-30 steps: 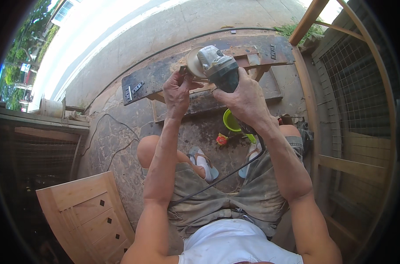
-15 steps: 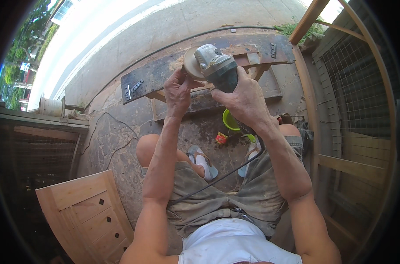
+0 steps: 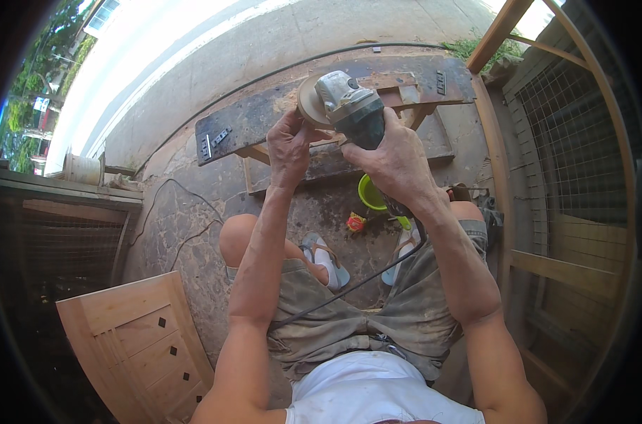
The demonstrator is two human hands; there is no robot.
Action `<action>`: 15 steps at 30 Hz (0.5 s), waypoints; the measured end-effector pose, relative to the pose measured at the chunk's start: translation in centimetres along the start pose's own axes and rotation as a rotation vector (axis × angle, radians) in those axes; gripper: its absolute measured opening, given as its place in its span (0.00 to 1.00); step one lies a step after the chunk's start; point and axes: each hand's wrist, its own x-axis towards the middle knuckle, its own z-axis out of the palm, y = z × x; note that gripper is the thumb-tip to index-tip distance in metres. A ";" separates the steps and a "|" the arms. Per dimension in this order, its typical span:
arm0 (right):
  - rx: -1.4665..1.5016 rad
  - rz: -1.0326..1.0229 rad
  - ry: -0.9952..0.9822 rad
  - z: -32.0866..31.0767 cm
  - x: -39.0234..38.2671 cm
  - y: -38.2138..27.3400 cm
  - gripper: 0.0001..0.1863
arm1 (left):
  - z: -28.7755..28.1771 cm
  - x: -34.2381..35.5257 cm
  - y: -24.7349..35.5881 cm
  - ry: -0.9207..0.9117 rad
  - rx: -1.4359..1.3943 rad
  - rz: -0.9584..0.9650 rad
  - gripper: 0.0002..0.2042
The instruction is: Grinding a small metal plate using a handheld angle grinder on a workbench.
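An angle grinder (image 3: 356, 116) with a grey metal head and a dark green body is raised in front of me, above the low bench. My right hand (image 3: 397, 157) wraps round its body, thumb on the near side. On the grinder's left side sits a round tan disc (image 3: 312, 103), seen at a slant. The bent fingers of my left hand (image 3: 290, 147) are closed at the disc's lower left edge; their tips are partly hidden behind it. A black power cord (image 3: 356, 283) runs from the grinder down across my lap.
Beyond my hands stands a low, dark workbench (image 3: 254, 113) with small metal pieces (image 3: 215, 143) on its left end. A green bucket (image 3: 372, 192) and a red-yellow packet (image 3: 355, 222) are on the floor. A wooden panel (image 3: 134, 339) leans at left; a wooden frame (image 3: 496, 169) rises at right.
The grinder and both hands have shifted very slightly to the right. My hold on the grinder and its disc looks the same.
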 end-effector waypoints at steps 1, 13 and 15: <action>0.000 0.000 0.001 0.0 0.0 0.1 0.33 | 0.1 0.0 0.2 -0.001 0.000 0.000 0.13; -0.002 0.009 0.003 -0.1 0.1 0.1 0.34 | 0.1 0.0 0.5 -0.010 0.006 0.022 0.13; -0.011 0.015 0.004 0.0 0.2 0.1 0.34 | -0.3 0.1 0.4 0.013 -0.010 0.003 0.13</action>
